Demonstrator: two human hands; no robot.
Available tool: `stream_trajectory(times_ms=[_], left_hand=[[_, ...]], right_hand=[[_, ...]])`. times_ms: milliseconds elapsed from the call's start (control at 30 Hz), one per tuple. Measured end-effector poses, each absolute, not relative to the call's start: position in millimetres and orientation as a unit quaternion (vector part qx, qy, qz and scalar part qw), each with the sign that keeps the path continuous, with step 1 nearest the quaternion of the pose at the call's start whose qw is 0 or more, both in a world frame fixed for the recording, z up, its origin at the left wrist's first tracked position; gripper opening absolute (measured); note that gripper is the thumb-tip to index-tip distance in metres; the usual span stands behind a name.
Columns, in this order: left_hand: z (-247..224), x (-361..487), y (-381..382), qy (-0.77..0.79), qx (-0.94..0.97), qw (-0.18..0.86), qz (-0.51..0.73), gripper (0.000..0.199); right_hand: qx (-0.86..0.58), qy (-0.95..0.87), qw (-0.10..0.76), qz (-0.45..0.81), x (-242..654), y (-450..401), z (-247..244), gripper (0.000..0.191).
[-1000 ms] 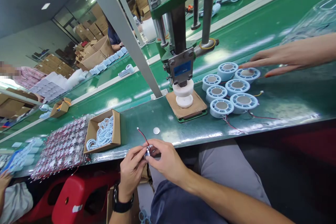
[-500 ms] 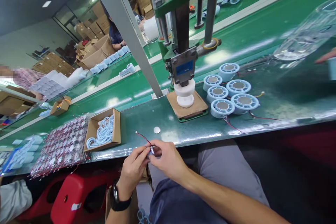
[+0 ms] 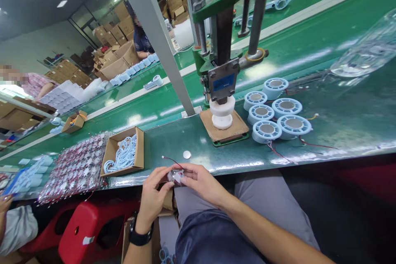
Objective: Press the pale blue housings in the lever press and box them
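Observation:
Both hands meet just in front of the bench edge. Between them is a small silvery wired part (image 3: 176, 176) with a white patch and a thin red-and-black lead ending in a white plug; its exact kind I cannot make out. My left hand (image 3: 155, 192) grips its left side between thumb and fingers. From the right, my right hand (image 3: 202, 183) pinches it, thumb in front and fingers behind, hiding part of it. A small round silver disc (image 3: 187, 154) lies flat on the bench just beyond the hands.
A green hand press (image 3: 223, 80) with white round blocks stands ahead. Right of it sit several light-blue round housings (image 3: 266, 131) with trailing wires. Leftward are a cardboard box (image 3: 140, 148) of light-blue rings and rows of wired silvery parts (image 3: 72, 169). Co-workers sit across and at left.
The wired part has turned in my hands, so its silvery face shows more. My left thumb has moved down and away from my left fingertips. The view has shifted slightly.

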State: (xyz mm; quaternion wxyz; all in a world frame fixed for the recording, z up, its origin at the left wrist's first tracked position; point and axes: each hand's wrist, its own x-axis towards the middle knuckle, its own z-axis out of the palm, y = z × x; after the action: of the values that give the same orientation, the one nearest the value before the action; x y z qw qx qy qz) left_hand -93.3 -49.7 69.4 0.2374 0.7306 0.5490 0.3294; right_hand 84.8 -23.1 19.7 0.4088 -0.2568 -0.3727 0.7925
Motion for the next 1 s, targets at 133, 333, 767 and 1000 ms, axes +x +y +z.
stream_trajectory(times_ms=[133,333,767,1000], left_hand=[[61.1,-95.5,-50.2,0.586,0.653,0.292,0.382,0.028],[30.1,-108.7,-38.4,0.628,0.536,0.357,0.437,0.035],[-17.1,-128.5,-96.6,0.625,0.458,0.482,0.409,0.038],[-114.5,-182.5,-155.8,0.804,0.285,0.31,0.419,0.027]], right_hand=[[-0.249,-0.316,0.387,0.83,90.1,-19.0,19.1,0.063],[-0.382,-0.335,0.434,0.744,105.7,16.5,4.0,0.066],[-0.487,-0.404,0.431,0.643,119.1,53.0,-16.1,0.072],[-0.523,-0.487,0.451,0.534,120.0,49.4,-37.5,0.062]])
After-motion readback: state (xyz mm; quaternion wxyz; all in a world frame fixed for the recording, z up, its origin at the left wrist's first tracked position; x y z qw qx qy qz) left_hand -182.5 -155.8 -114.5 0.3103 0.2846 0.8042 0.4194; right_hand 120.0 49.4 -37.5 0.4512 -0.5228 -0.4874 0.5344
